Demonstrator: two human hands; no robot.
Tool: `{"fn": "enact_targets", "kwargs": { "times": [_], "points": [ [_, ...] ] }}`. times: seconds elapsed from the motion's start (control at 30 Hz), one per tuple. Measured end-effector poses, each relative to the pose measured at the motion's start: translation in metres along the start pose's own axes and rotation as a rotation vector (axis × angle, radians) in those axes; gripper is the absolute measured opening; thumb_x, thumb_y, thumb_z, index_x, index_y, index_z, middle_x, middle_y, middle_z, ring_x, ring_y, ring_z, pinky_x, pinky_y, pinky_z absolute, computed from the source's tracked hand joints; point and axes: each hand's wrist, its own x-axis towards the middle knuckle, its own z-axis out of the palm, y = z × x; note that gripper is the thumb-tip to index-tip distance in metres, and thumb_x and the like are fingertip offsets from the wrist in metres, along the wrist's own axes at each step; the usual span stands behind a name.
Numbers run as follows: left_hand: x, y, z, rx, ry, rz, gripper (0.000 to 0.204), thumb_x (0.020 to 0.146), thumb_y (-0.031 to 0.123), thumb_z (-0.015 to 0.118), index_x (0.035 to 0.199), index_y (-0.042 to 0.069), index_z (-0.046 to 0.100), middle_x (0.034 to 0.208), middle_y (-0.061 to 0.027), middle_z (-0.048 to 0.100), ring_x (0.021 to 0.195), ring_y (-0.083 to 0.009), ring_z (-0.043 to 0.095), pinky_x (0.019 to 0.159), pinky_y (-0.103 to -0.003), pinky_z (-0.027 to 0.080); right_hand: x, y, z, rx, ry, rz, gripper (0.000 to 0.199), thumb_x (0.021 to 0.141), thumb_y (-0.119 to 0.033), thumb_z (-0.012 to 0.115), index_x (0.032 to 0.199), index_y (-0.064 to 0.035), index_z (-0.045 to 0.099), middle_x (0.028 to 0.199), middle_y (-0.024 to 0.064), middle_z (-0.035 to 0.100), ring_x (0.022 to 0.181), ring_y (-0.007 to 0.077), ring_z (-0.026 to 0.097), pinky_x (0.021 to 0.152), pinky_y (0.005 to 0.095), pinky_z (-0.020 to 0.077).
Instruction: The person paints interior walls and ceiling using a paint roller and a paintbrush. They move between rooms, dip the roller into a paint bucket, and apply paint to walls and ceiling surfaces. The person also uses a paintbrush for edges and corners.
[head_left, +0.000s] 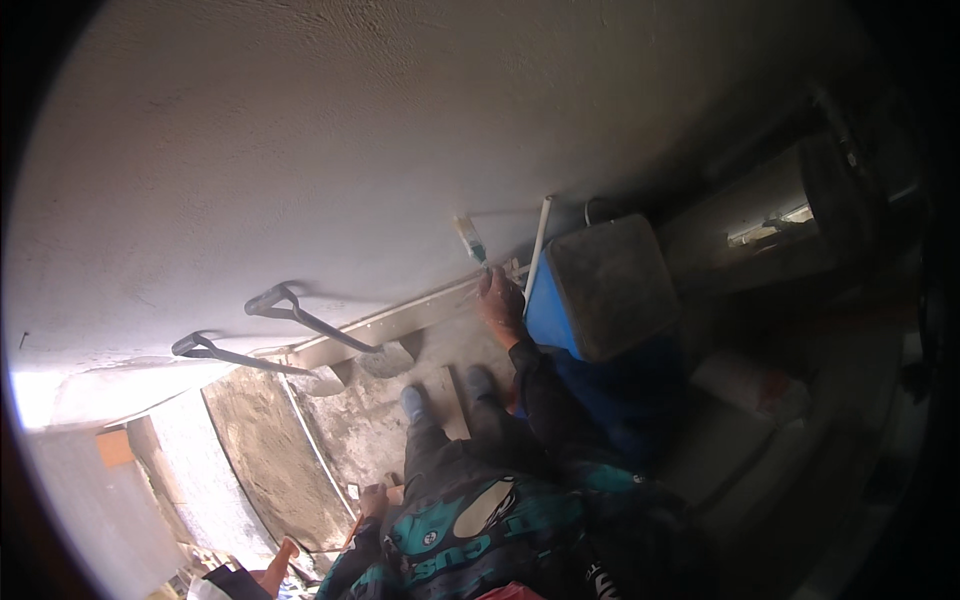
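Observation:
My right hand (500,305) is raised in front of me and closed around the handle of a paintbrush (470,238). The brush points up and away, its pale bristles at or close to the grey plastered wall (330,130); I cannot tell whether they touch. Low at my left side is my left hand (373,500), with its fingers curled. A small orange-brown piece (396,495) shows beside it, and a thin orange strip (353,530) runs below. What the left hand holds, if anything, is unclear.
Two shovels (320,325) (245,358) lean handle-first on the wall, left of my feet. Right of my hand stand a white pipe (539,255) and a blue container (550,315) under a dusty grey lid (615,285). A plank (445,400) lies between my feet.

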Motion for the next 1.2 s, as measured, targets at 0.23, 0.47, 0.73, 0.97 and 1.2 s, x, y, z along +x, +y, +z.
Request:
{"fn": "enact_targets", "kwargs": {
  "times": [0.23, 0.47, 0.73, 0.97, 1.2],
  "points": [
    [-0.010, 0.019, 0.015, 0.023, -0.269, 0.222, 0.052, 0.093, 0.048, 0.059, 0.107, 0.001, 0.074, 0.092, -0.0166, 0.075, 0.088, -0.0273, 0.072, 0.077, -0.040, 0.054, 0.102, -0.053, -0.081, -0.070, 0.229, -0.293, 0.024, 0.088, -0.020, 0.065, 0.072, -0.0046, 0.058, 0.064, 0.0166, 0.062, 0.059, 0.0364, 0.065, 0.056, 0.0450, 0.0555],
    [0.001, 0.041, -0.015, -0.280, 0.244, 0.224, 0.037, 0.092, 0.030, 0.060, 0.104, -0.004, 0.069, 0.085, -0.0169, 0.072, 0.078, -0.0258, 0.070, 0.075, -0.039, 0.054, 0.137, -0.152, -0.244, 0.125, -0.060, -0.085, 0.030, 0.095, -0.024, 0.058, 0.082, 0.0026, 0.064, 0.077, 0.0248, 0.066, 0.074, 0.0430, 0.067, 0.070, 0.0497, 0.0510],
    [-0.002, 0.011, -0.053, -0.100, 0.202, 0.198, 0.041, 0.088, 0.033, 0.061, 0.099, -0.005, 0.074, 0.088, -0.0213, 0.074, 0.086, -0.0318, 0.072, 0.080, -0.041, 0.055, 0.102, -0.171, -0.261, 0.231, 0.040, -0.294, 0.020, 0.093, -0.017, 0.066, 0.106, -0.0018, 0.061, 0.083, 0.0189, 0.069, 0.077, 0.0383, 0.069, 0.069, 0.0451, 0.0528],
    [0.053, -0.033, -0.046, 0.008, 0.197, 0.232, 0.043, 0.087, 0.035, 0.064, 0.104, -0.004, 0.073, 0.094, -0.0243, 0.074, 0.092, -0.0354, 0.072, 0.084, -0.042, 0.055, 0.132, -0.147, -0.192, -0.035, -0.215, -0.761, 0.020, 0.090, -0.012, 0.069, 0.107, -0.0055, 0.061, 0.091, 0.0150, 0.069, 0.082, 0.0353, 0.069, 0.071, 0.0447, 0.0557],
    [0.022, 0.013, -0.065, -0.243, 0.259, 0.222, 0.039, 0.092, 0.031, 0.061, 0.102, -0.005, 0.070, 0.081, -0.0169, 0.072, 0.077, -0.0292, 0.070, 0.076, -0.042, 0.055, 0.201, -0.165, -0.251, -0.243, 0.065, -0.804, 0.020, 0.086, -0.013, 0.074, 0.100, -0.0049, 0.061, 0.088, 0.0139, 0.067, 0.079, 0.0322, 0.070, 0.065, 0.0426, 0.0567]
  ]
}}
